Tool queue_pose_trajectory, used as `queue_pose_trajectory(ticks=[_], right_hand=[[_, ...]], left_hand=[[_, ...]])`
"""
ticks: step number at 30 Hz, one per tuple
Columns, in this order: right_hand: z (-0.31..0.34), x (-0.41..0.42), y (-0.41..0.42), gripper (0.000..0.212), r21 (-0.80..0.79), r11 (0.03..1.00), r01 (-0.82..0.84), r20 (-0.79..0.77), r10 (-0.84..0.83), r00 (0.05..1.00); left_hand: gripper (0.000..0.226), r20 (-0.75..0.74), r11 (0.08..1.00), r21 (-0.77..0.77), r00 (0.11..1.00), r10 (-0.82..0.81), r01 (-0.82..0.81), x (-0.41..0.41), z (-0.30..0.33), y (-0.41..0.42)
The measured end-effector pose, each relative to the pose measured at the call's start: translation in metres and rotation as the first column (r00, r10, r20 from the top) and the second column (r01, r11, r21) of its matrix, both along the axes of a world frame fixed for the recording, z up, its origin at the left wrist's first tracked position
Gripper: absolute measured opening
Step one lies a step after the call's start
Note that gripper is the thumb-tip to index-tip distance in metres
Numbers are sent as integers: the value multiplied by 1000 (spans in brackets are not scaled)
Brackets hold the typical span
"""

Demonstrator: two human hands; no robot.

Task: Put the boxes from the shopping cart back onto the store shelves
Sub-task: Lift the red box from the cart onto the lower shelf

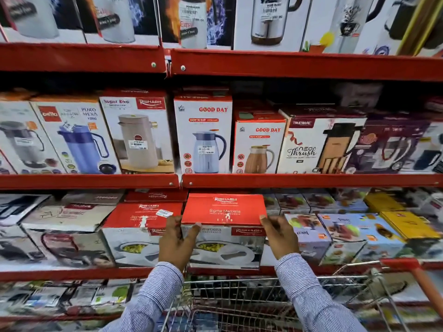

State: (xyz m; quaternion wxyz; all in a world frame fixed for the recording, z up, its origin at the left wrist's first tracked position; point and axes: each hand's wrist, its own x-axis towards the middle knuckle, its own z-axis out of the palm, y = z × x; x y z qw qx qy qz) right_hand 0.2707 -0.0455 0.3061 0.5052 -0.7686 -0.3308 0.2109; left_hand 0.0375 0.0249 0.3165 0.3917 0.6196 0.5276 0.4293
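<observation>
Hands — left hand [177,239], right hand [279,237] — gripping red-topped box [224,209] on shelf [72,274].

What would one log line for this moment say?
step: shelving | held: red-topped Rishabh cardboard box | left hand: gripping left side | right hand: gripping right side | wire shopping cart: below

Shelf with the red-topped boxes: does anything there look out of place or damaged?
The held Rishabh box juts beyond the shelf edge, not yet pushed in. The carton left of its twin looks scuffed on top.
</observation>
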Motion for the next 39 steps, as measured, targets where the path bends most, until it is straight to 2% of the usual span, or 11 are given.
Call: queue_pose_trajectory(ticks=[6, 10, 14, 18, 25, 28, 31, 34, 36, 37, 39], right_hand=[[-6, 2, 6, 9, 78, 996, -33, -99, 41, 994], [-27, 5, 19, 5, 40, 999, -4, -162, 10, 987], [-54, 10, 32, 6, 7, 999, -32, -235, 33, 971], [-68, 16, 39, 4, 7, 999, -53, -238, 53, 970], [-41, 7, 38, 21, -57, 996, -73, -206, 60, 977], [-35, 9, 36, 33, -114, 985, -133, -166, 113, 980], [-37, 15, 24, 36, -112, 972, -204, -138, 188, 972], [-49, 20, -6, 36, -126, 974, -188, -135, 171, 976], [-72, 22, -35, 33, -132, 981, -139, -158, 117, 980], [-87, 23, -53, 32, -170, 980, -103, -175, 73, 982], [-120, 26, -90, 30, -256, 967, -19, -208, -35, 978]], left_hand=[[28, -67, 998, -69, 998, 4, -8, 13, -13, 10], [29, -96, 992, -117, 995, 37, -48, 19, -25, 18], [28, -134, 989, -116, 988, 79, -95, 20, -38, 23], [31, -183, 990, -39, 975, 126, -135, 21, -41, 21], [50, -357, 976, 28, 910, 211, -216, 27, -33, 31], [49, -317, 966, 40, 914, 255, -255, 27, -32, 26], [44, -134, 946, 7, 937, 323, -325, 25, -38, 13], [35, -64, 974, 23, 972, 228, -227, 25, -61, -16], [27, -118, 995, -12, 988, 100, -102, 24, -91, -39], [24, -162, 998, -52, 986, 36, -45, 24, -108, -52], [28, -191, 970, -237, 977, -93, 45, 30, -141, -74]])
